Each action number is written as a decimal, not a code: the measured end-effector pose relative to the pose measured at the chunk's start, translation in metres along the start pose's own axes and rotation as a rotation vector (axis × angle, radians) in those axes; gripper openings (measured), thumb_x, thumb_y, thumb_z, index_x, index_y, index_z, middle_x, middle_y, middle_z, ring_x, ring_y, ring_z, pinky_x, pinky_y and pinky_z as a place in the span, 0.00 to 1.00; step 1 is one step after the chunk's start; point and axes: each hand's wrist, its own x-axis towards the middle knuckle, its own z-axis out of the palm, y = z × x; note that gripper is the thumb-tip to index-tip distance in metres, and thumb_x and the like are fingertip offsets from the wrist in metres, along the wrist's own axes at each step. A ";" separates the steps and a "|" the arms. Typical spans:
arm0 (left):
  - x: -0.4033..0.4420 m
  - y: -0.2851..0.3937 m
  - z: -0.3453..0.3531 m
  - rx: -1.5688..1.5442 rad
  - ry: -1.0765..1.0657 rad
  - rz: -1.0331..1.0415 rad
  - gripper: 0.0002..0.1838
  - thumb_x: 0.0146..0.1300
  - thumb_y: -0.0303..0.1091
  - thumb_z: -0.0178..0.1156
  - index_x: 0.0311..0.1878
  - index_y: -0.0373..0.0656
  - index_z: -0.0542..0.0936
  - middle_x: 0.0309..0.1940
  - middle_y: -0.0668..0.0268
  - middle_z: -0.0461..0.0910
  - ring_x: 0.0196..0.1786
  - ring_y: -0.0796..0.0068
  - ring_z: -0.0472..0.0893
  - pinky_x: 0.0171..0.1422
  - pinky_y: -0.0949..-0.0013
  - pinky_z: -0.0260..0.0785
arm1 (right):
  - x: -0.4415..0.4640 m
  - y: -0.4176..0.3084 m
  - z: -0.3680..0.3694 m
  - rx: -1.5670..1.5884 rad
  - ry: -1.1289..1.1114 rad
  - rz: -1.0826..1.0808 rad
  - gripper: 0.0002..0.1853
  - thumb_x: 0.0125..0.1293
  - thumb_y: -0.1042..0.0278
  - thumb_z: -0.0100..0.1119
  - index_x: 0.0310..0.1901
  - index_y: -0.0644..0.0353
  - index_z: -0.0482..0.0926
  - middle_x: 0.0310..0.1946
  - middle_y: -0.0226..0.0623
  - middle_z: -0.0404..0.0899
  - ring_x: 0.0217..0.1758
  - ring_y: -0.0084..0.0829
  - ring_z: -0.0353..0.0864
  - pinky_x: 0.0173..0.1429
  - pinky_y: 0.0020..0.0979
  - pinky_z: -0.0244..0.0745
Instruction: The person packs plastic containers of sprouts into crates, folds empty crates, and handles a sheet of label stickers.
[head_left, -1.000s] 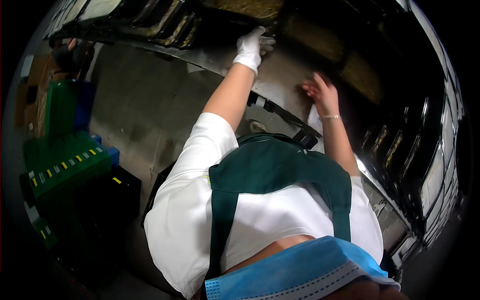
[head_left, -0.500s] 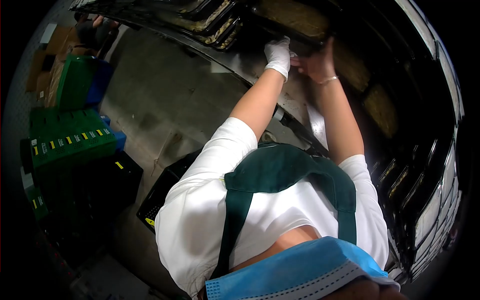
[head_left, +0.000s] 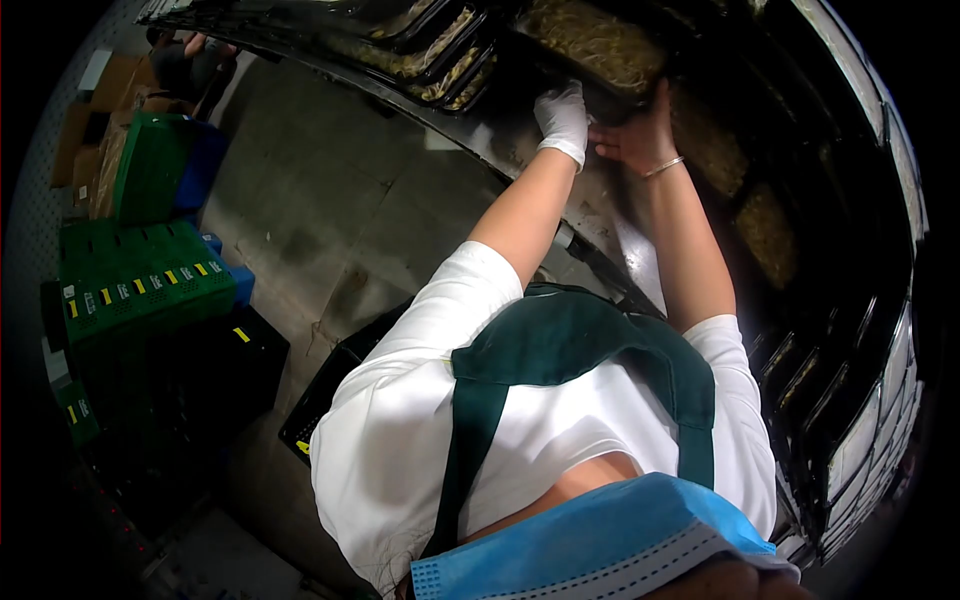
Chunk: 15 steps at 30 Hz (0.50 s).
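Observation:
In the head view, my left hand point(head_left: 563, 122) wears a white glove, its fingers curled together at the near edge of a black tray of bean sprouts point(head_left: 600, 42). What those fingers hold, if anything, is hidden. My right hand point(head_left: 642, 138) is bare, with a bracelet at the wrist. Its thumb points up beside the tray's near right corner, and the other fingers stretch left towards the gloved hand. A metal surface point(head_left: 590, 190) lies below both hands. Stacked black trays of sprouts point(head_left: 455, 70) stand left of the hands.
More sprout trays point(head_left: 768, 235) lie in shadow to the right, beside stacked black trays point(head_left: 800, 370). Green crates point(head_left: 145, 265) and a black crate point(head_left: 225, 370) stand on the floor at left. Cardboard boxes point(head_left: 90, 130) and another person point(head_left: 185, 65) are at far left.
Both hands have shifted slightly right and down in view. The sprouts in the tray above them look brighter and clearer. The camera view has moved a little.

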 end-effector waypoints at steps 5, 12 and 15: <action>0.010 -0.002 -0.004 -0.007 -0.023 -0.026 0.06 0.52 0.29 0.57 0.25 0.37 0.74 0.18 0.67 0.73 0.17 0.76 0.69 0.18 0.72 0.59 | 0.002 0.003 0.006 0.023 0.044 0.004 0.58 0.38 0.14 0.24 0.63 0.55 0.46 0.53 0.58 0.63 0.46 0.46 0.73 0.35 0.34 0.73; 0.011 0.004 -0.002 0.026 0.010 0.052 0.07 0.51 0.29 0.57 0.26 0.34 0.75 0.21 0.66 0.75 0.21 0.76 0.70 0.23 0.71 0.61 | 0.003 0.001 0.015 -0.055 0.017 -0.029 0.57 0.37 0.14 0.20 0.61 0.53 0.55 0.49 0.53 0.68 0.40 0.44 0.74 0.33 0.35 0.72; 0.018 0.005 0.001 0.052 0.042 0.096 0.10 0.53 0.35 0.55 0.22 0.40 0.71 0.14 0.67 0.69 0.10 0.72 0.64 0.13 0.71 0.57 | 0.010 0.001 0.015 -0.009 0.057 -0.009 0.56 0.38 0.14 0.23 0.64 0.50 0.46 0.51 0.55 0.65 0.44 0.44 0.74 0.34 0.34 0.71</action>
